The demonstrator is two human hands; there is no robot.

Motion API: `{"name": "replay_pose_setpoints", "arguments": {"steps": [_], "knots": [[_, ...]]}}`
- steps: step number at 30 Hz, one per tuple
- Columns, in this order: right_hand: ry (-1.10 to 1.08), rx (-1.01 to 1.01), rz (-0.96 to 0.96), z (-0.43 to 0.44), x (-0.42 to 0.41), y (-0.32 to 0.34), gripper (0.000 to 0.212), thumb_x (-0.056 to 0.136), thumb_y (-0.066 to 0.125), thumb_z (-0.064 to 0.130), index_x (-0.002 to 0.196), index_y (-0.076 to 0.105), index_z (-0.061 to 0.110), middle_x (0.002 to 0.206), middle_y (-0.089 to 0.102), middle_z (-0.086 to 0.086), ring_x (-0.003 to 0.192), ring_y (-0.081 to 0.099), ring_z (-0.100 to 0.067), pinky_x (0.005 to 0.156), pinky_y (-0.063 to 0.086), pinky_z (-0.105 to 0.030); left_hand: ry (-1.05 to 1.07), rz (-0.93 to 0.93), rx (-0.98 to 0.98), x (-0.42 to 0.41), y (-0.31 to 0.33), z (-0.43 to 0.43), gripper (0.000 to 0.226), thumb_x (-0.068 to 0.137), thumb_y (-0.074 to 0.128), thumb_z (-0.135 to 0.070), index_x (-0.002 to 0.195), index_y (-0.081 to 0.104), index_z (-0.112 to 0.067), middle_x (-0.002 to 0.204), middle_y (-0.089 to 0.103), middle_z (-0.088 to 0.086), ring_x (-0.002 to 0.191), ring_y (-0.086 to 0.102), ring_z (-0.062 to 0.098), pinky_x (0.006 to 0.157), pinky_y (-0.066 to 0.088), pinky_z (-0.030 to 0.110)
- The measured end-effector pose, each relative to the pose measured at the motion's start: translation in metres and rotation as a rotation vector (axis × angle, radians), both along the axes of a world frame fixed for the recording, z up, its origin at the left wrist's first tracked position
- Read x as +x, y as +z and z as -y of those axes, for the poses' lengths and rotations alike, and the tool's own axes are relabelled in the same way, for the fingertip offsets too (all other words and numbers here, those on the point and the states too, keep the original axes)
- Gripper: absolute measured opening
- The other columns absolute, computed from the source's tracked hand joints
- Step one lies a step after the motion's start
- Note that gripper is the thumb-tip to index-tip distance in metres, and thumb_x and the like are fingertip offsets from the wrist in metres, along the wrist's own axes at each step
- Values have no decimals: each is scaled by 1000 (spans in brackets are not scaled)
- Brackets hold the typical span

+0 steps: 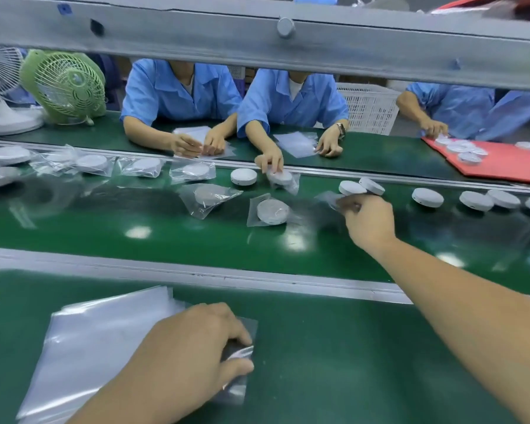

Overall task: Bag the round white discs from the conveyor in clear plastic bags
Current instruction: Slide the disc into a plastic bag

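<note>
My right hand (369,221) reaches across the moving green conveyor (166,240), and its curled fingers close on the near edge of a round white disc (352,188). A second disc (371,185) leans against that one. More bare discs (427,197) follow along the belt to the right. On the near green bench my left hand (196,341) pinches the top clear plastic bag (242,353) between thumb and forefinger, at the right edge of a stack of bags (98,341). Bagged discs (272,212) lie on the belt to the left.
Across the belt sit several people in blue coats; one person's hand (270,162) holds a bagged disc on the belt. A grey rail (257,41) crosses overhead. Fans (65,84) stand far left, and a red tray (502,166) with discs far right. A metal strip (196,276) separates bench and belt.
</note>
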State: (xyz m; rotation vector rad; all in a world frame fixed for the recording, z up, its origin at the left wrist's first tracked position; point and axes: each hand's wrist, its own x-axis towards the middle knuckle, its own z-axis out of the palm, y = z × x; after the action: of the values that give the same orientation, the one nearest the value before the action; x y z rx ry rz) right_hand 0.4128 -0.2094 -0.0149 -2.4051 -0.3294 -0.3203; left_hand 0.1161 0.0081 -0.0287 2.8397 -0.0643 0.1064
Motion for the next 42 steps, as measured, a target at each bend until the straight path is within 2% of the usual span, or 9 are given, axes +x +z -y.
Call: {"name": "replay_pose_setpoints", "arguments": {"steps": [3, 6, 10, 16, 26, 29, 33, 38, 42], "knots": [[139, -107, -275, -5, 17, -14, 22, 100, 62, 25, 116, 77, 27, 118, 75, -4, 93, 64, -20, 82, 44, -22, -48, 3, -19, 4, -3, 2, 32, 87, 46, -74, 119, 50, -69, 120, 48, -40, 103, 36, -15, 84, 40, 15], [-64, -147, -68, 17, 27, -16, 38, 95, 48, 49, 116, 72, 28, 114, 73, -11, 98, 63, -30, 89, 46, -37, -72, 12, -3, 4, -8, -1, 32, 90, 38, -75, 120, 47, -72, 125, 45, -42, 105, 33, -15, 79, 31, 7], [-578, -649, -126, 143, 44, -24, 73, 92, 23, 76, 150, 42, 35, 163, 30, -16, 154, 14, -38, 116, 2, -72, -101, 63, 38, 4, -12, 3, 48, 89, 19, -77, 125, 49, -68, 130, 44, -39, 116, 33, -12, 78, 23, 6], [-528, -453, -408, 277, 44, -50, 80, 93, 42, 68, 146, 53, 10, 144, 54, -25, 134, 46, -46, 111, 39, -51, -114, 100, 22, 5, -14, 5, 56, 87, 15, -73, 125, 54, -62, 128, 46, -37, 116, 35, -10, 79, 22, 6], [6, -801, -387, 44, 2, -45, 102, 86, 12, 89, 164, -2, 26, 171, -7, -12, 157, -6, -35, 124, 3, -57, -40, 168, 37, 6, -15, 13, 30, 88, 45, -65, 91, 73, -56, 97, 59, -37, 89, 54, -7, 68, 35, 7], [82, -835, -377, 45, 11, -28, 97, 83, 18, 91, 162, 17, 36, 170, 16, -8, 155, 20, -32, 120, 24, -52, -29, 146, 48, 6, -15, 13, 32, 90, 44, -66, 96, 73, -55, 101, 59, -36, 93, 54, -5, 71, 39, 10], [-263, -794, 102, 113, 28, -13, 78, 90, 20, 77, 146, 50, 31, 145, 55, -12, 134, 47, -34, 109, 40, -48, -41, 118, 40, 7, -16, 12, 44, 89, 30, -70, 108, 68, -58, 111, 56, -36, 105, 48, -4, 80, 42, 15], [-525, -631, -653, 204, 23, -40, 111, 71, 9, 100, 163, 3, 39, 171, 0, -16, 156, 0, -44, 125, 3, -58, -52, 90, 21, 5, -19, 10, 48, 93, 23, -71, 124, 56, -59, 124, 46, -36, 113, 36, -7, 88, 32, 12], [-375, -860, -399, 161, 27, -20, 109, 77, -1, 91, 163, 17, 27, 168, 22, -14, 152, 24, -39, 122, 21, -57, -57, 88, 43, 6, -18, 11, 42, 93, 32, -67, 113, 66, -54, 115, 54, -33, 109, 46, -3, 84, 38, 15]]}}
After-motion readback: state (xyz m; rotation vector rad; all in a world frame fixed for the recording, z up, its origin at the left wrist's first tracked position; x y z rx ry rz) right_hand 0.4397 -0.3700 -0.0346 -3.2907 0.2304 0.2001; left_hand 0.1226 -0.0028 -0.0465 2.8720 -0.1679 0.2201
